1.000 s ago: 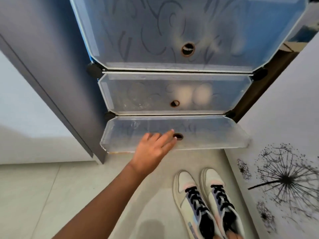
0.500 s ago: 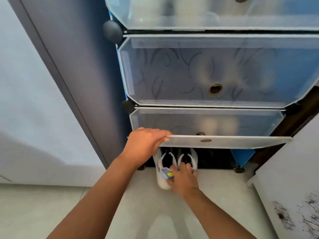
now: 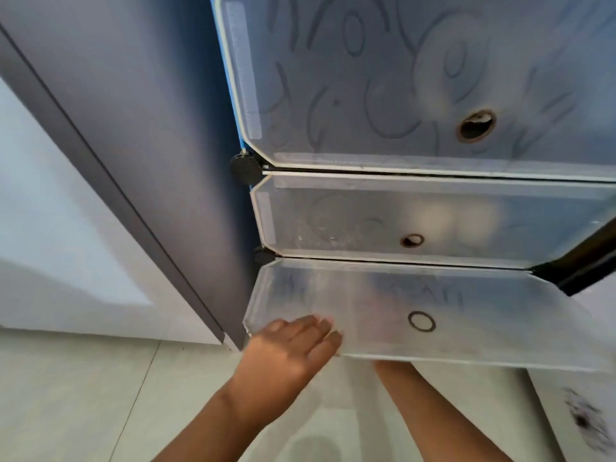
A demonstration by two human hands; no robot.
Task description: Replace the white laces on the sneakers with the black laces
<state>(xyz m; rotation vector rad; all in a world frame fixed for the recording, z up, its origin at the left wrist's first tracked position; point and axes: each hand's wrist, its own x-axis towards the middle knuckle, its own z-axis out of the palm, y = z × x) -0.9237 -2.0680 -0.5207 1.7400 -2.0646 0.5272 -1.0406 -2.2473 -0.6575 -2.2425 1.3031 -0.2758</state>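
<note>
The sneakers and their laces are hidden. My left hand grips the lower left edge of the bottom translucent flap door of the shoe cabinet. Its fingertips show blurred through the plastic, and the flap is tilted outward. My right forearm reaches under the flap into the bottom compartment. The right hand itself is behind the flap and out of sight.
Two more translucent doors with round finger holes stand shut above the flap. A dark grey panel flanks the cabinet on the left. A white surface with a dandelion print is at the lower right. Pale floor tiles lie below.
The view has tilted down and closer to the lower doors. My right hand, which held the sneakers at the compartment mouth, has gone in under the flap. The sneakers are no longer visible.
</note>
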